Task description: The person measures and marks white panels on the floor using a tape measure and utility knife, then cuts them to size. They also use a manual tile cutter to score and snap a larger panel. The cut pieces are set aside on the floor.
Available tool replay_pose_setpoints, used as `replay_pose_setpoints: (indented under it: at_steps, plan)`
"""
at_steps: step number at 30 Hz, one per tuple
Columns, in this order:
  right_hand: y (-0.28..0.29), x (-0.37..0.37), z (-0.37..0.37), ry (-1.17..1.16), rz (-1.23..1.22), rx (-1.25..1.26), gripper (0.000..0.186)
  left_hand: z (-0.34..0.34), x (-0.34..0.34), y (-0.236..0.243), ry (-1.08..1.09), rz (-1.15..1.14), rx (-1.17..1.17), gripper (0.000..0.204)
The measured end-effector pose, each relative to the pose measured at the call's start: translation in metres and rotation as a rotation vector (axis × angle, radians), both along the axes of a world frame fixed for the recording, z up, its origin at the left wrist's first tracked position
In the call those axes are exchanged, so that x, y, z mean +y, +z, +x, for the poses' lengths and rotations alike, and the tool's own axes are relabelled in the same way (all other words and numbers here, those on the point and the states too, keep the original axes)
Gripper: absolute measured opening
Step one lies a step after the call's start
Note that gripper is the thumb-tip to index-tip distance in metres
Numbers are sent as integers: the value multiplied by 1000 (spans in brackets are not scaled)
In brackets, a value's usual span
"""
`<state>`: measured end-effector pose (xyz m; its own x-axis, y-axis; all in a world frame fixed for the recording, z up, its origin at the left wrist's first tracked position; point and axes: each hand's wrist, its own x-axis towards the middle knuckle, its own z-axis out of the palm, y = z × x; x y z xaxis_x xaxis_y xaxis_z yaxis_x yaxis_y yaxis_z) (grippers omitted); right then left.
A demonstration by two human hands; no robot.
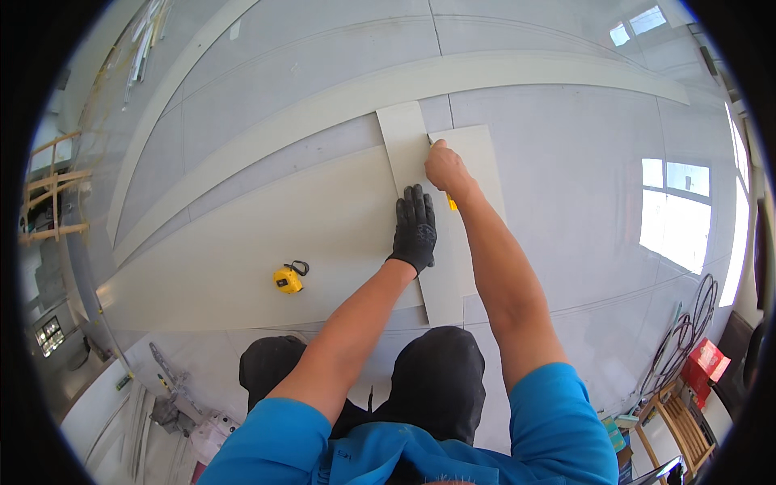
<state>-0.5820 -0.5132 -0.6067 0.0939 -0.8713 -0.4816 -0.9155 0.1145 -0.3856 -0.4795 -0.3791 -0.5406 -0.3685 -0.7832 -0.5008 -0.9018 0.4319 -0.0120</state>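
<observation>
Grey floor (566, 145); tape measure (287, 280) on panel (210, 242); strip (402, 133) under gloved hand (415, 232).

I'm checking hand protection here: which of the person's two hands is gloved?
The left hand, lying over the short pale strip: a black glove covers it to the wrist. The right hand, farther from the body, is bare.
</observation>
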Motion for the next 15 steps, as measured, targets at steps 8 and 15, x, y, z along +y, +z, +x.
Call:
replay_pose_setpoints:
  at_steps: [8, 15]
  plan:
    - [52, 172, -28, -135, 162, -88, 16, -3, -1, 1, 3, 67, -22, 137]
    - [115, 433, -107, -139, 675, 28, 26, -9, -1, -3, 23, 47, -22, 141]
